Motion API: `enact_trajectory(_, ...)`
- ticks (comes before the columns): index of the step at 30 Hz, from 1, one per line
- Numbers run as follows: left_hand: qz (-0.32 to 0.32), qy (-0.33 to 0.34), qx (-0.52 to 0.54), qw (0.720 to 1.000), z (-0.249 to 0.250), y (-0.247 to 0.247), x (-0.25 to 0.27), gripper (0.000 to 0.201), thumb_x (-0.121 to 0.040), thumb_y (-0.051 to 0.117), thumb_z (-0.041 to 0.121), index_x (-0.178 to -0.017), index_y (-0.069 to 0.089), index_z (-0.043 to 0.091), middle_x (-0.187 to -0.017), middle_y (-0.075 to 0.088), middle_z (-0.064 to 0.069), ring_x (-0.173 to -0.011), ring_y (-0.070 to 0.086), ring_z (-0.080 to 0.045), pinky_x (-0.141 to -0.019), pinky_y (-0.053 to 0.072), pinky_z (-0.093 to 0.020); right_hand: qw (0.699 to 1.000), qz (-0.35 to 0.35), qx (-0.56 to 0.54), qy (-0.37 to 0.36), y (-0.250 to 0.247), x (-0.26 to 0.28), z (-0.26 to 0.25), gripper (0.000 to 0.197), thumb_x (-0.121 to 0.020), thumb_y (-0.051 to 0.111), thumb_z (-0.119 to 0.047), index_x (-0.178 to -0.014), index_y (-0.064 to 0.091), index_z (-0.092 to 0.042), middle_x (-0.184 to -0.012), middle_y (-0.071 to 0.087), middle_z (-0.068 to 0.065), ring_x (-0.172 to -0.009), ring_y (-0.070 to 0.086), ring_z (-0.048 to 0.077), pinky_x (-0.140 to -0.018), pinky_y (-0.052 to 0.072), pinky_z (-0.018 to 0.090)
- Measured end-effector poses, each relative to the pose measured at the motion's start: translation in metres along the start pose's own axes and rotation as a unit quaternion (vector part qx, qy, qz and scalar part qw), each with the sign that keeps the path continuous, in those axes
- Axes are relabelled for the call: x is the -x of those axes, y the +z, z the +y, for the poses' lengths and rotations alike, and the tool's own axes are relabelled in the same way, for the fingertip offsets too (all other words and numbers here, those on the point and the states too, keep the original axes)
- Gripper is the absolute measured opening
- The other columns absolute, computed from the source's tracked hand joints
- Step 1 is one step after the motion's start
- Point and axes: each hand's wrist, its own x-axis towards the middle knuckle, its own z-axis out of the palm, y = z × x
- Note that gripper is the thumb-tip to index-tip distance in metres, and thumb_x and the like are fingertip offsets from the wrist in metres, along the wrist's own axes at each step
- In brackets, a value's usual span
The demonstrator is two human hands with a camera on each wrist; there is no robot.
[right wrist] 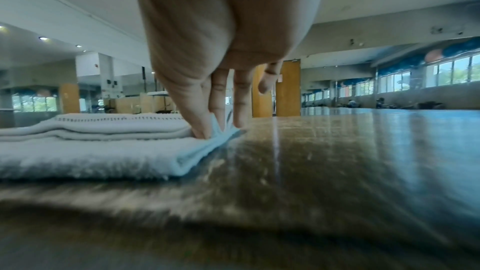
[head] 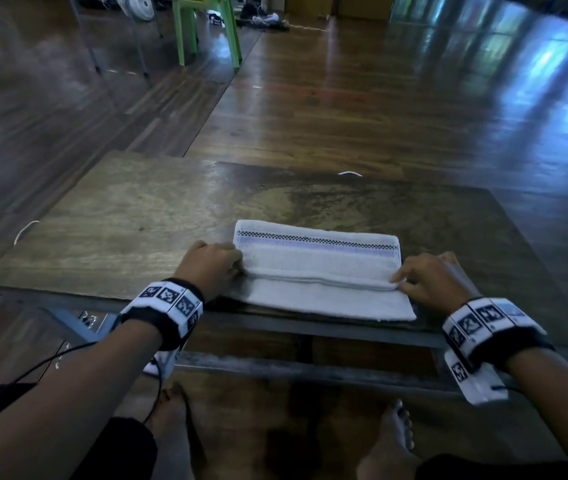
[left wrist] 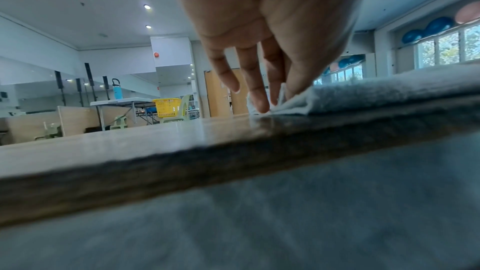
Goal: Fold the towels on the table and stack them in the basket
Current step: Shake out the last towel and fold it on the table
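A white towel with a checked and lilac stripe lies partly folded near the front edge of the low wooden table. My left hand pinches the towel's left edge between thumb and fingers. At the other end my right hand pinches the right edge of the towel, fingertips down on the table. A yellow basket sits on a green chair far across the room.
The table's left half and back are bare wood. Beyond it lies a glossy wooden floor with a green plastic chair, cables and clutter at the far end. A white folding table with a blue bottle stands by the basket.
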Motion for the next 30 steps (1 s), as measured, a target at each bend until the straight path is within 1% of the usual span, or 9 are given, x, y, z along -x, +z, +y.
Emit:
enact_trajectory(4, -0.017, -0.026, -0.007, 0.999, 0.002, 0.002, -0.025, 0.016, -0.087, 0.053, 0.027, -0.095, 0.065, 0.02, -0.104, 0.064, 0.004, -0.096, 0.06, -0.02, -0.089, 0.032, -0.032, 0.998, 0.004, 0.029, 0.059, -0.001, -0.021, 0.004, 0.01, -0.085, 0.064, -0.031, -0.091, 0.072, -0.035, -0.104, 0.068, -0.015, -0.094, 0.059, 0.007, -0.088, 0.028, 0.033)
enact_trajectory(9, -0.017, -0.023, -0.005, 1.0, -0.003, -0.003, -0.029, 0.014, -0.088, 0.054, 0.03, -0.095, 0.065, 0.024, -0.104, 0.065, 0.006, -0.097, 0.059, -0.018, -0.089, 0.031, -0.033, 0.997, 0.011, 0.026, 0.069, -0.003, -0.02, 0.006, 0.011, -0.085, 0.063, -0.032, -0.092, 0.071, -0.034, -0.104, 0.069, -0.014, -0.094, 0.058, 0.007, -0.084, 0.026, 0.032)
enact_trajectory(11, 0.032, -0.022, 0.024, 0.999, -0.006, -0.008, -0.026, 0.011, -0.088, 0.056, 0.028, -0.093, 0.065, 0.025, -0.101, 0.066, 0.006, -0.093, 0.06, -0.019, -0.088, 0.031, -0.034, 0.996, 0.061, 0.034, 0.062, -0.004, -0.016, 0.007, 0.012, -0.085, 0.062, -0.028, -0.091, 0.071, -0.032, -0.102, 0.07, -0.011, -0.093, 0.06, 0.011, -0.085, 0.029, 0.035)
enact_trajectory(13, 0.107, -0.011, 0.063, 0.992, -0.006, -0.014, -0.021, 0.007, -0.087, 0.06, 0.025, -0.088, 0.066, 0.023, -0.095, 0.067, 0.005, -0.087, 0.062, -0.021, -0.085, 0.033, -0.034, 0.985, 0.161, 0.023, 0.051, -0.009, -0.01, 0.008, 0.012, -0.08, 0.067, -0.019, -0.087, 0.072, -0.027, -0.095, 0.072, -0.005, -0.088, 0.062, 0.018, -0.083, 0.031, 0.038)
enact_trajectory(15, 0.168, 0.006, 0.075, 0.983, -0.005, -0.02, -0.016, 0.004, -0.085, 0.064, 0.023, -0.085, 0.067, 0.021, -0.09, 0.068, 0.005, -0.082, 0.063, -0.022, -0.081, 0.034, -0.034, 0.969, 0.243, 0.01, 0.029, -0.017, -0.001, 0.011, 0.015, -0.074, 0.071, -0.011, -0.084, 0.071, -0.022, -0.09, 0.072, -0.002, -0.082, 0.063, 0.021, -0.078, 0.029, 0.035)
enact_trajectory(16, 0.185, 0.015, 0.073, 0.98, -0.006, -0.022, -0.012, 0.003, -0.084, 0.065, 0.023, -0.084, 0.067, 0.021, -0.088, 0.068, 0.006, -0.08, 0.063, -0.021, -0.08, 0.033, -0.032, 0.967, 0.256, 0.01, 0.014, -0.02, 0.005, 0.013, 0.016, -0.072, 0.073, -0.01, -0.083, 0.07, -0.02, -0.089, 0.072, -0.001, -0.081, 0.063, 0.022, -0.077, 0.027, 0.034)
enact_trajectory(19, 0.171, 0.047, 0.062, 0.982, -0.008, -0.023, 0.0, 0.001, -0.083, 0.068, 0.023, -0.082, 0.067, 0.022, -0.085, 0.068, 0.006, -0.078, 0.063, -0.02, -0.078, 0.031, -0.031, 0.976, 0.213, 0.015, -0.034, -0.02, 0.023, 0.015, 0.019, -0.067, 0.077, -0.011, -0.08, 0.069, -0.022, -0.084, 0.07, -0.005, -0.082, 0.063, 0.02, -0.076, 0.024, 0.031)
enact_trajectory(23, 0.098, 0.079, 0.021, 0.992, -0.009, -0.01, 0.015, 0.005, -0.078, 0.072, 0.023, -0.082, 0.069, 0.025, -0.086, 0.07, 0.007, -0.083, 0.065, -0.019, -0.081, 0.036, -0.034, 0.99, 0.13, 0.026, -0.053, 0.001, 0.036, 0.016, 0.025, -0.063, 0.08, -0.012, -0.077, 0.068, -0.027, -0.082, 0.068, -0.009, -0.08, 0.064, 0.018, -0.076, 0.035, 0.039)
enact_trajectory(30, 0.057, 0.057, -0.005, 0.997, -0.015, 0.0, 0.019, 0.005, -0.076, 0.074, 0.027, -0.078, 0.07, 0.026, -0.085, 0.071, 0.008, -0.084, 0.064, -0.019, -0.08, 0.037, -0.036, 0.984, 0.145, 0.058, -0.082, 0.014, 0.038, 0.012, 0.032, -0.05, 0.088, -0.012, -0.073, 0.071, -0.026, -0.077, 0.069, -0.008, -0.072, 0.066, 0.019, -0.07, 0.023, 0.031)
